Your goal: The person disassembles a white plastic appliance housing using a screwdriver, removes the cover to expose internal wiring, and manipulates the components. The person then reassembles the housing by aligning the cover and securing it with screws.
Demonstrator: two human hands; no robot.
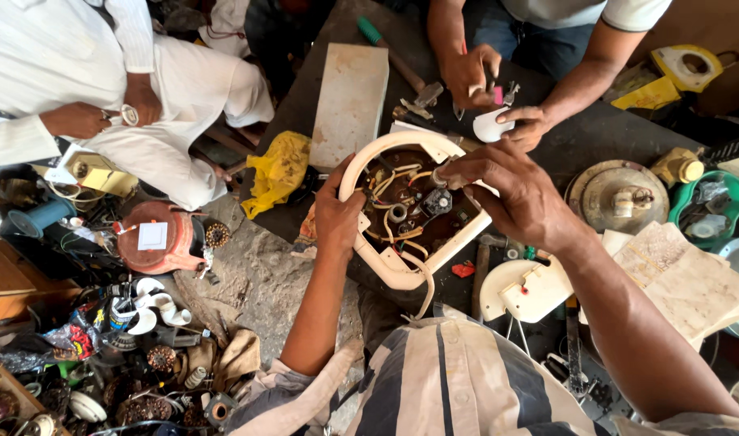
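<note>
A cream plastic appliance base (385, 266), rounded and hollow, lies open on a dark worktable (595, 137), showing wires, a small black part and a round metal piece inside. My left hand (337, 214) grips its left rim and steadies it. My right hand (519, 194) reaches in from the right, fingertips pinched on a small part near the wires at the upper inside. Across the table another person's two hands (486, 89) hold a small white plastic piece and small tools.
A pale board (351, 101), a green-handled hammer (393, 56) and a yellow bag (279, 169) lie on the table's left. A cream cover (527, 291), papers (684, 278), a round metal part (619, 194) and a green tub (708, 202) sit right. A seated person in white (127, 89) and scattered motor parts fill the left.
</note>
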